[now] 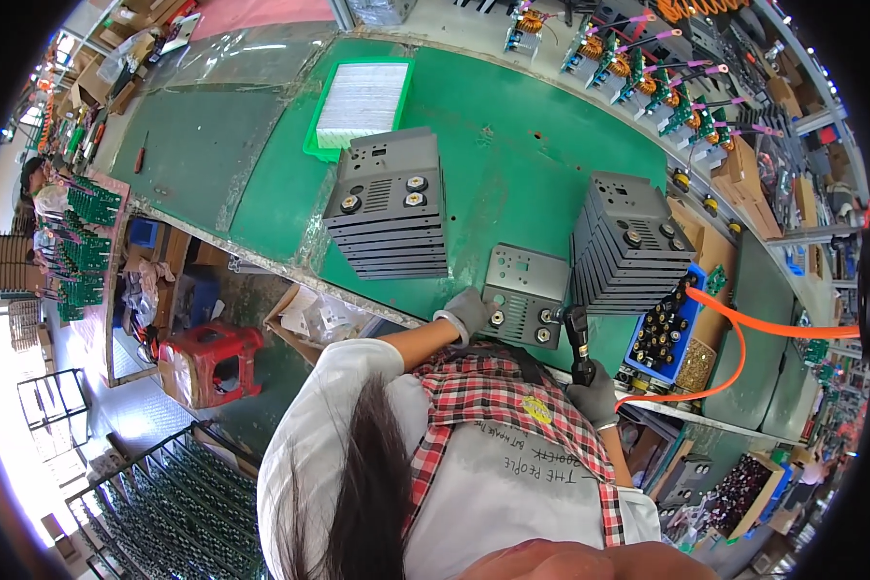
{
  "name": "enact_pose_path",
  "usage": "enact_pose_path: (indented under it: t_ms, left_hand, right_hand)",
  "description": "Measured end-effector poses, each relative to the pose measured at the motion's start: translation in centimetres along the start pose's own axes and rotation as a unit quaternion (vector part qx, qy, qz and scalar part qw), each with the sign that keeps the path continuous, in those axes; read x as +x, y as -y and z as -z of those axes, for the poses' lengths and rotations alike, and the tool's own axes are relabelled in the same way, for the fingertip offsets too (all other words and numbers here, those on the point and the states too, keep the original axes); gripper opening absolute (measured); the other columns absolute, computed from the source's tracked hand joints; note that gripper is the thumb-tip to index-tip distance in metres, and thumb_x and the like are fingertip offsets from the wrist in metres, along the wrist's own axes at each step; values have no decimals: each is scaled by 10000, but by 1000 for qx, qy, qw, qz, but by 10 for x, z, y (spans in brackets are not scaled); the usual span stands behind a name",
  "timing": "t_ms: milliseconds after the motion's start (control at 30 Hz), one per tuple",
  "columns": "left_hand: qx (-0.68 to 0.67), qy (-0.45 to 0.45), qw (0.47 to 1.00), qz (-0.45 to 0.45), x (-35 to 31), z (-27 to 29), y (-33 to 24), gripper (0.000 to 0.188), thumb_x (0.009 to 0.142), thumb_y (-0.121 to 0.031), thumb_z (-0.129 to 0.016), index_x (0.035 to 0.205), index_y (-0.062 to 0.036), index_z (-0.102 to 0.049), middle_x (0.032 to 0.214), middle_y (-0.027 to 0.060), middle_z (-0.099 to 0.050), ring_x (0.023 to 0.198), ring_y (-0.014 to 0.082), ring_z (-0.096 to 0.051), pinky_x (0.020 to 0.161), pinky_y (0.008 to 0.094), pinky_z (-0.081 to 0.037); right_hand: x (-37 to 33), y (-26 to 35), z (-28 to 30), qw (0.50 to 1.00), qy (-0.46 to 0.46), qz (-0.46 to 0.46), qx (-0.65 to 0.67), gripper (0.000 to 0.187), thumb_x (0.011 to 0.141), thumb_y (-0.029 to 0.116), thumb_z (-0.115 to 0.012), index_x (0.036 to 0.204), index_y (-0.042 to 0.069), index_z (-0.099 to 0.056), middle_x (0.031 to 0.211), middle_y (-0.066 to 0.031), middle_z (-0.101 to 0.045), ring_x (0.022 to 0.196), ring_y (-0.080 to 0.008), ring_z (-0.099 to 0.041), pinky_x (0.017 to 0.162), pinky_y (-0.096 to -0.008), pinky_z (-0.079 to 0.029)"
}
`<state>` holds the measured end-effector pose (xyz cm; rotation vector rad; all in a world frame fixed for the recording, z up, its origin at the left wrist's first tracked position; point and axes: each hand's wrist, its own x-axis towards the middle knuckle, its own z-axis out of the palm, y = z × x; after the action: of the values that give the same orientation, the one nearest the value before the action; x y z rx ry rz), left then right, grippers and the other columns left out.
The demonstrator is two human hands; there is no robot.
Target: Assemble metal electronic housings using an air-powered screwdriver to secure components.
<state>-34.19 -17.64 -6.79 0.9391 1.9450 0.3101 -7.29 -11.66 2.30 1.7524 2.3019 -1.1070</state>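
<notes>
A grey metal panel (525, 280) with slots, holes and several round black connectors lies flat at the near edge of the green bench. My gloved left hand (466, 314) is closed at its left edge, steadying it. In my gloved right hand (595, 394) is a black air ratchet wrench (577, 345), its head at the connector on the panel's right side. An orange air hose (744, 367) loops near that hand. One stack of similar panels (389, 208) stands at the far left, another (632, 246) to the right.
A blue bin (665, 333) of black connectors sits right of the work, beside a heap of small brass-coloured parts (696, 365). Behind the left stack is a green tray (362, 101) of white sheets. Circuit boards with copper coils (619, 66) line the back shelf. A red stool (211, 362) stands below left.
</notes>
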Motion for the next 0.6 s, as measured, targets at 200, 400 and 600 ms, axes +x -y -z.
enact_pose_path:
  t_ms: [200,400,600]
  left_hand:
    - [-130,-200,968,-72,11,-5,9,308,781,-305,-526,896,-22,-564,817,223,-579,799,394,-543,715,428,-434]
    - [-206,-187,961,6,14,17,-7,305,775,-288,-528,972,-57,-552,856,234,-568,825,383,-534,723,408,-423]
    - [-420,-136,897,29,42,-13,17,358,782,-353,-510,983,-62,-559,908,174,-593,879,303,-546,782,327,-403]
  right_hand:
    - [7,-7,-12,1000,1,8,22,418,555,215,-641,916,45,-520,740,-156,-577,703,-342,-566,624,-389,-441]
    - [28,23,-22,999,11,26,22,411,580,267,-661,896,50,-513,781,-193,-576,750,-371,-558,627,-407,-443]
    - [51,29,-35,999,40,-26,-18,532,570,255,-631,1042,55,-487,841,-207,-585,815,-377,-557,698,-427,-446]
